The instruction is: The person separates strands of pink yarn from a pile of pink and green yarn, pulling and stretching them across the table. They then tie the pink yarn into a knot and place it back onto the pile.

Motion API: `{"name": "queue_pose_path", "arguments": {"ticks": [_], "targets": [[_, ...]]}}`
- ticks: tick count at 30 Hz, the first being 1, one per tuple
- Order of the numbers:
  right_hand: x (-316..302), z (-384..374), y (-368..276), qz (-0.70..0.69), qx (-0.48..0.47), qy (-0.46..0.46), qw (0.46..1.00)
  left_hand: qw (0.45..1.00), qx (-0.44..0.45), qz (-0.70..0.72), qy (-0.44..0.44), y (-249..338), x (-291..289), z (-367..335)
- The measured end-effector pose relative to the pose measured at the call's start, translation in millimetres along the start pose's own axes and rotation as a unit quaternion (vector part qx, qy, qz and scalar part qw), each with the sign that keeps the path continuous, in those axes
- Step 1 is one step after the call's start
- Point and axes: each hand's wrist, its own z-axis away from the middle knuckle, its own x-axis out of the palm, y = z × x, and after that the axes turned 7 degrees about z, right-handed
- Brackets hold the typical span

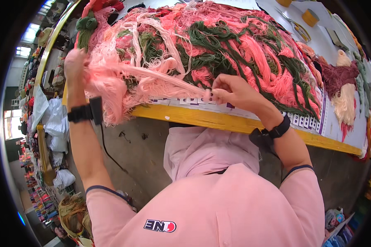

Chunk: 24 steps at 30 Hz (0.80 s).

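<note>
A bundle of pale pink yarn (160, 78) stretches nearly straight between my two hands, above the front edge of the table. My left hand (75, 68) is raised at the left, smeared by motion, with its closed fingers at the upper end of this yarn; loose pale pink strands hang below it. My right hand (237, 92) pinches the other end between thumb and fingertips, over a row of small white cards with dark holes (299, 120). Beneath and behind lies a big tangled heap of coral-pink yarn (251, 53), mixed with dark green skeins (210, 39) and whitish strands.
The table has a yellow front edge (193, 119). Scissors (299, 31) and a yellow roll (310, 17) lie at the far right. Mauve yarn (338, 76) and cream yarn (344, 103) hang near the right edge. White plastic bags (57, 123) stand left, beyond the table.
</note>
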Motion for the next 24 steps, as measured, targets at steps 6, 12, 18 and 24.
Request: {"name": "queue_pose_path", "arguments": {"ticks": [6, 12, 18, 24], "targets": [[23, -4, 13, 0.357, -0.203, 0.135, 0.902, 0.926, 0.151, -0.182, -0.294, 44, 165, 138], [15, 2, 6, 0.245, -0.152, 0.084, 0.954, 0.945, -0.12, 0.103, -0.286, -9, 201, 179], [9, 4, 5, 0.148, -0.114, 0.065, 0.98, 0.906, -0.152, 0.022, -0.394, -10, 199, 177], [5, 1, 2, 0.263, -0.1, 0.039, 0.959, 0.877, -0.145, 0.027, -0.457, 20, 196, 165]]}}
